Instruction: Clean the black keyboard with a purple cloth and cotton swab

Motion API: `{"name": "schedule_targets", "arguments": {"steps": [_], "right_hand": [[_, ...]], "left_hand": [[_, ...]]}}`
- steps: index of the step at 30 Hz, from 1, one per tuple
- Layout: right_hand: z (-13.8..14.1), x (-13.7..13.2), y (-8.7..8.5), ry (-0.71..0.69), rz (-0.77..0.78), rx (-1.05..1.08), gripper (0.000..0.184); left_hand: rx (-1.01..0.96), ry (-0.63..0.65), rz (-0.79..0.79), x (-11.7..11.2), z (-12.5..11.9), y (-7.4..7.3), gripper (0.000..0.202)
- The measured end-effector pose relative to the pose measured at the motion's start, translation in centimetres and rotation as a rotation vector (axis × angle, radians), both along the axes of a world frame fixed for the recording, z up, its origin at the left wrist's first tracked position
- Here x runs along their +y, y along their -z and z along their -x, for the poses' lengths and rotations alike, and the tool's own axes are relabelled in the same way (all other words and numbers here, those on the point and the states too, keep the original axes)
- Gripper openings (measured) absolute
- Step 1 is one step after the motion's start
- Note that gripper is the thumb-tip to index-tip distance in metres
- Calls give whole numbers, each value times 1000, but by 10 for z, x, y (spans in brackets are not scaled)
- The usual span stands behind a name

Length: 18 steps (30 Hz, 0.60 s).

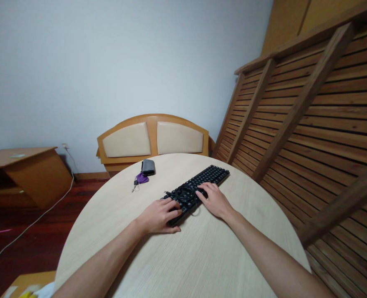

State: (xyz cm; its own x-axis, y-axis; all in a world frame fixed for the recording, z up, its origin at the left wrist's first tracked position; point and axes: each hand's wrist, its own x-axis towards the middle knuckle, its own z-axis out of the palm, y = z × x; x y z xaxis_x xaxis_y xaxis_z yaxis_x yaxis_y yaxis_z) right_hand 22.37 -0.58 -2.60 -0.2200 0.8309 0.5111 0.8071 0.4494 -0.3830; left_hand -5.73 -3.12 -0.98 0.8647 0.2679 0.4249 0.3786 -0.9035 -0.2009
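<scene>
A black keyboard [209,174] lies at a slant on the round table, its far end toward the right. A coiled black cable [185,193] rests on top of its keys, and a thin loop hangs over the near edge. My left hand [158,215] grips the keyboard's near left end, fingers over the keys and thumb by the front edge. Near the middle of the keyboard, my right hand [214,200] lies with fingers extended over the keys and thumb apart, beside the cable coil. Its fingertips are partly hidden against the black keys.
Behind the keyboard on the round table [220,256] are a folded grey and black item [148,167], a purple pouch [142,178] and small keys [135,184]. A slatted wooden frame [295,111] leans at right. A headboard [154,136] stands behind, a wooden desk [40,178] at left.
</scene>
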Motion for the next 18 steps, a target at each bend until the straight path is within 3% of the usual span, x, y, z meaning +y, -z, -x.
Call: {"name": "schedule_targets", "arguments": {"steps": [8, 18], "right_hand": [[0, 0, 4, 9, 8, -3, 40], [2, 1, 7, 43, 21, 3, 38]], "left_hand": [[39, 8, 18, -5, -8, 1, 46], [14, -54, 186, -11, -12, -2, 36]]}}
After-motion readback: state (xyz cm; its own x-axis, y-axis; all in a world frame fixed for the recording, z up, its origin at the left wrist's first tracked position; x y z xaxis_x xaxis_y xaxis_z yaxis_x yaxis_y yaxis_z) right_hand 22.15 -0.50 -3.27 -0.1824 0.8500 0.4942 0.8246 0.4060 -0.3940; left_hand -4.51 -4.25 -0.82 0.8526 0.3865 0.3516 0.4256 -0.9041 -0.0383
